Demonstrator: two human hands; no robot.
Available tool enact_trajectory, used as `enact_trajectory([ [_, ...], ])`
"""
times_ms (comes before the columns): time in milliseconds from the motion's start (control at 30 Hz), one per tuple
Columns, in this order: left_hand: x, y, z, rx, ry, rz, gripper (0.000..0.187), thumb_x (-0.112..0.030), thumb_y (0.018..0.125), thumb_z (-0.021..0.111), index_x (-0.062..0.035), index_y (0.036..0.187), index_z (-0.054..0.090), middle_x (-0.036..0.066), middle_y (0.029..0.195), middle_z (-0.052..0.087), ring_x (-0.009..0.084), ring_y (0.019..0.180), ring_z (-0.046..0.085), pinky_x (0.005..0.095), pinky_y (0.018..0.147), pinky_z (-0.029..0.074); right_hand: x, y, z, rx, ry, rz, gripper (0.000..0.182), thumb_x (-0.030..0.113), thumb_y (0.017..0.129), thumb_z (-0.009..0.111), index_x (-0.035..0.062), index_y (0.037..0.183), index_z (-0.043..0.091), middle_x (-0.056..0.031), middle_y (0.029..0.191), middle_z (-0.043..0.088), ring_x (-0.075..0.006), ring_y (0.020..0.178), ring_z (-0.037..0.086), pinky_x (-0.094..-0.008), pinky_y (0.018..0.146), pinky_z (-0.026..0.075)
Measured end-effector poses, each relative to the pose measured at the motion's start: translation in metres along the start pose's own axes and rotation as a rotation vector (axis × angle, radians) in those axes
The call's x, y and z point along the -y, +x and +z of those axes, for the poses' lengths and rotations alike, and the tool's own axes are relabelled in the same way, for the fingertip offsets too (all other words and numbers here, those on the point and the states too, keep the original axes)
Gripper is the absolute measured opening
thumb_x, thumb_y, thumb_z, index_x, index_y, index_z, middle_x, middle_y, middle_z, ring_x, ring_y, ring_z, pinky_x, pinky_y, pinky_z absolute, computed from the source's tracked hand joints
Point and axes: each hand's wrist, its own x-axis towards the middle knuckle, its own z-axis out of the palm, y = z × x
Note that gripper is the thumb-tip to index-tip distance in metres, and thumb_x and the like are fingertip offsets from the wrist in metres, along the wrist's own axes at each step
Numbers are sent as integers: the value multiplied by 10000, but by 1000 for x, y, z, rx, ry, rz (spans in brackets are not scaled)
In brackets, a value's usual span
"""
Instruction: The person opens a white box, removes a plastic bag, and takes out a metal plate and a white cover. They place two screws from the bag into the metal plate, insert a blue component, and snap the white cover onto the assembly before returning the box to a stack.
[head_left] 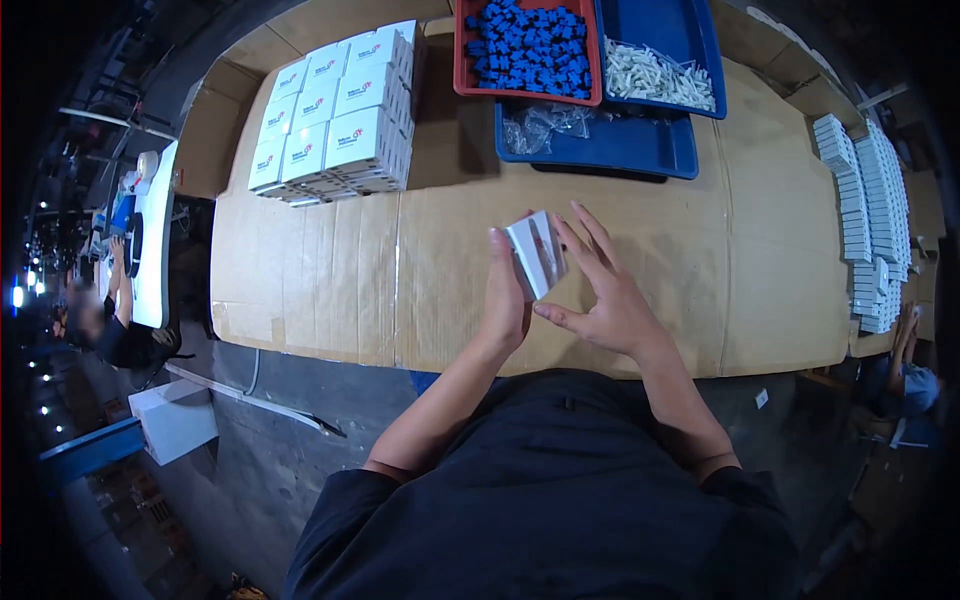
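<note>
My left hand point(508, 300) is closed around a small white box-like piece point(537, 255) with a glossy, grey-striped side, held tilted above the cardboard-covered table. My right hand point(618, 305) is open beside it, fingers spread and thumb apart, with the fingertips close to the piece's right side. Part of the piece is hidden behind my left fingers.
Stacked white boxes point(330, 115) with printed logos stand at the back left. A red tray point(458, 60) holds blue parts; a blue tray point(712, 50) holds white plugs. Below lies another blue tray point(640, 150) with clear plastic bags. White pieces point(865, 220) line the right edge. Other people work at both sides.
</note>
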Motion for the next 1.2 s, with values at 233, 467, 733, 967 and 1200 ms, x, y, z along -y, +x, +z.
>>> enact_trajectory([
  [233, -10, -18, 19, 138, -173, -352, 818, -765, 1017, 298, -121, 1504, 433, 100, 1335, 599, 212, 1222, 612, 390, 1013, 529, -33, 10, 7, -120, -165, -441, 844, 500, 779, 851, 28, 1427, 586, -202, 1482, 544, -384, 1280, 604, -486, 1109, 477],
  [467, -10, -16, 11, 133, -170, -328, 783, -732, 1036, 317, -114, 1501, 439, 109, 1337, 600, 234, 1223, 615, 404, 1032, 520, -34, 14, 13, -137, 7, -479, 740, 435, 831, 827, -22, 1373, 615, -224, 1404, 604, -405, 1236, 627, -463, 1030, 527],
  [733, 14, -5, -15, 263, -375, -326, 750, -664, 1075, 281, -48, 1453, 479, 163, 1289, 673, 291, 1236, 635, 425, 1074, 498, -49, 17, -8, -393, 572, -181, 648, 380, 919, 798, -3, 1391, 573, -184, 1403, 569, -278, 1295, 568, -406, 1047, 493],
  [967, 20, 12, -49, 153, 423, 241, 697, -301, 1017, 641, -50, 1581, 318, 162, 1443, 547, 279, 1373, 523, 416, 1151, 419, -112, -4, -19, -407, -108, -66, 330, 61, 783, 869, 44, 1002, 622, -141, 1233, 570, -285, 1120, 619, -381, 928, 524],
  [1200, 5, 2, -103, 88, 1379, 559, 706, -206, 892, 769, -80, 1515, 463, 174, 1524, 491, 419, 1517, 321, 589, 1253, 190, -111, -60, -2, -103, -430, -37, 353, 243, 729, 894, 96, 982, 697, -59, 1326, 634, -283, 1282, 584, -589, 1187, 333],
])
